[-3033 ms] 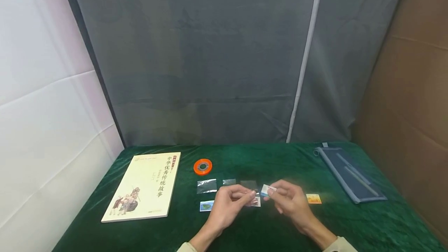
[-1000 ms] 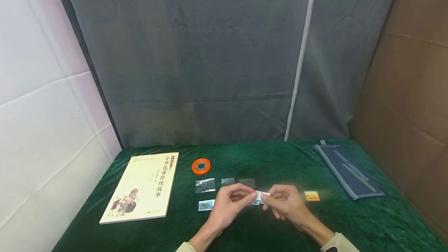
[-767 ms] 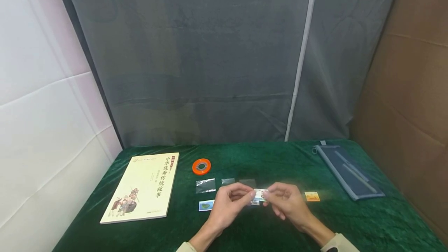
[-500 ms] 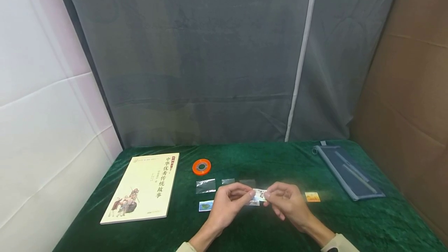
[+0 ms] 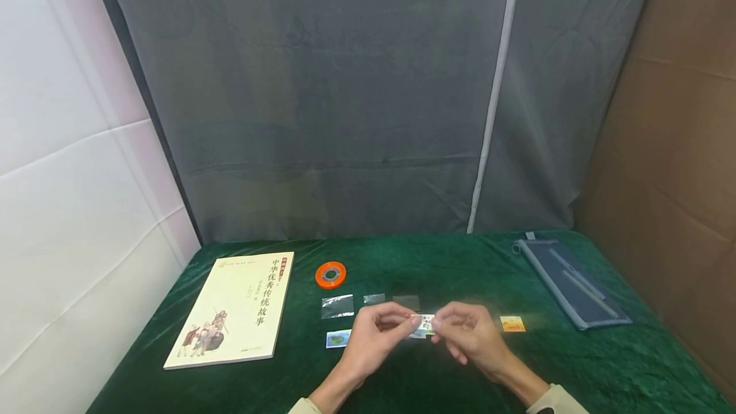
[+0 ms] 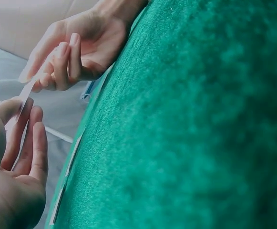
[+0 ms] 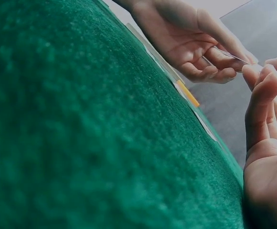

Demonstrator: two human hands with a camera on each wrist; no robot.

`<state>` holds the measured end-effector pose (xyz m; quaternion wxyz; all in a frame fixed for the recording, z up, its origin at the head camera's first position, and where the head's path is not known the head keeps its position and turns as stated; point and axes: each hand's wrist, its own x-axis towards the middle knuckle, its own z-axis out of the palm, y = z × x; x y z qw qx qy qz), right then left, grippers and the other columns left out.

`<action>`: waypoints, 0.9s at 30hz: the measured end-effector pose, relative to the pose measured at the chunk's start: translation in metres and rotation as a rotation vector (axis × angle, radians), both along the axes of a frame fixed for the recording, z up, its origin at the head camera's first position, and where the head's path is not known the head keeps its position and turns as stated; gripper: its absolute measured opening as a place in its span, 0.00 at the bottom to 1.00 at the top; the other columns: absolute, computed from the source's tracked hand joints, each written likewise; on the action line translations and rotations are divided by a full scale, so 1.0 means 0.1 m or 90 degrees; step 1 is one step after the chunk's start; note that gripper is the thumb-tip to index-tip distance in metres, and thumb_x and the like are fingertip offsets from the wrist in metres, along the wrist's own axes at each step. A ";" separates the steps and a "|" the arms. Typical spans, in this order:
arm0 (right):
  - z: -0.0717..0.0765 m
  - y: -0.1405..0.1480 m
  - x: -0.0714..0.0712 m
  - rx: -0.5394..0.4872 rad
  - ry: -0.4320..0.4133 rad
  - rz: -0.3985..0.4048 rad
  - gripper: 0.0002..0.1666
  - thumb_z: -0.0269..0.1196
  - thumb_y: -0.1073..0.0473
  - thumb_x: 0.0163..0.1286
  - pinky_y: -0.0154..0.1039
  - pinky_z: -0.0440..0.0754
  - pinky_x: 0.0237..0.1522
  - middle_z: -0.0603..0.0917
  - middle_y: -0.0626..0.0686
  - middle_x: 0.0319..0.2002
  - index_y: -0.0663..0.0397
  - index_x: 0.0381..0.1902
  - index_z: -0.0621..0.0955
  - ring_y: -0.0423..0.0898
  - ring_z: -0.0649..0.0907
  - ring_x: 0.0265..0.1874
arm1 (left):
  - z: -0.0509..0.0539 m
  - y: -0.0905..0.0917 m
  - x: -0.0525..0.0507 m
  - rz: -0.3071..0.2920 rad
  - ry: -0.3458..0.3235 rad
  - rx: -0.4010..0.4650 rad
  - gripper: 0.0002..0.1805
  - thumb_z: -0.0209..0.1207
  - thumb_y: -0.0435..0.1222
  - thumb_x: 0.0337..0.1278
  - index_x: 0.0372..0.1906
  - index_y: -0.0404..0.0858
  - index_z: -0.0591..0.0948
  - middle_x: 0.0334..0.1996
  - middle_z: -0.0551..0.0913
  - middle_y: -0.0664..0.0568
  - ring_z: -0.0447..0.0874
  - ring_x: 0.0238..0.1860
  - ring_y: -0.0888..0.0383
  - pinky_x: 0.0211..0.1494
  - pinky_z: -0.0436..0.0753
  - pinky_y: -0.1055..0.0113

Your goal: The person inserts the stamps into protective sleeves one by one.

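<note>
A small white printed card (image 5: 426,322) is held up between both hands in the head view. The left hand (image 5: 370,340) pinches its left end with thumb and fingers; the right hand (image 5: 474,337) pinches its right end. Seen edge-on in the left wrist view, the card (image 6: 27,92) spans from the near left hand (image 6: 21,157) to the right hand (image 6: 83,50). Part of another small card (image 5: 418,334) lies on the cloth behind the fingers. A blue and green card (image 5: 338,338) lies left of the left hand, and a yellow-orange card (image 5: 513,324) right of the right hand.
Clear plastic sleeves (image 5: 337,306) lie in a row behind the hands. An orange tape roll (image 5: 330,275) is farther back. A cream book (image 5: 232,305) lies at the left, a blue mesh pouch (image 5: 575,283) at the right. Green cloth (image 5: 448,388) covers the table below a grey curtain.
Three seconds ago the right hand alone held the card, apart from the left hand. Both hands now pinch it between them, and its face and tilt have shifted; a printed side now shows.
</note>
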<state>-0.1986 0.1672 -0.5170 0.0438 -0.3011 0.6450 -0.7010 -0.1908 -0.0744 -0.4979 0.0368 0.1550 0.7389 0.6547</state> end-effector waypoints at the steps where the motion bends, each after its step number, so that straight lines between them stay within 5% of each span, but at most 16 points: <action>1: 0.00 0.00 0.00 0.001 0.000 0.000 0.05 0.61 0.72 0.78 0.34 0.74 0.10 0.91 0.61 0.31 0.68 0.42 0.84 0.32 0.77 0.14 | 0.00 0.00 0.00 0.001 0.001 0.001 0.07 0.74 0.42 0.67 0.43 0.44 0.92 0.38 0.96 0.51 0.94 0.43 0.60 0.52 0.89 0.70; 12: 0.01 0.01 0.01 0.023 -0.003 0.010 0.04 0.61 0.72 0.78 0.33 0.75 0.11 0.87 0.72 0.31 0.68 0.43 0.84 0.31 0.77 0.15 | 0.01 -0.01 0.01 -0.041 -0.004 0.004 0.07 0.71 0.41 0.70 0.46 0.45 0.93 0.43 0.96 0.51 0.94 0.46 0.60 0.55 0.88 0.69; 27: -0.01 0.00 0.01 0.041 0.001 0.016 0.05 0.62 0.71 0.79 0.32 0.77 0.12 0.90 0.69 0.33 0.66 0.44 0.85 0.31 0.79 0.16 | 0.02 -0.01 0.03 -0.044 0.001 -0.006 0.07 0.72 0.42 0.70 0.45 0.45 0.93 0.41 0.96 0.51 0.95 0.45 0.60 0.51 0.88 0.68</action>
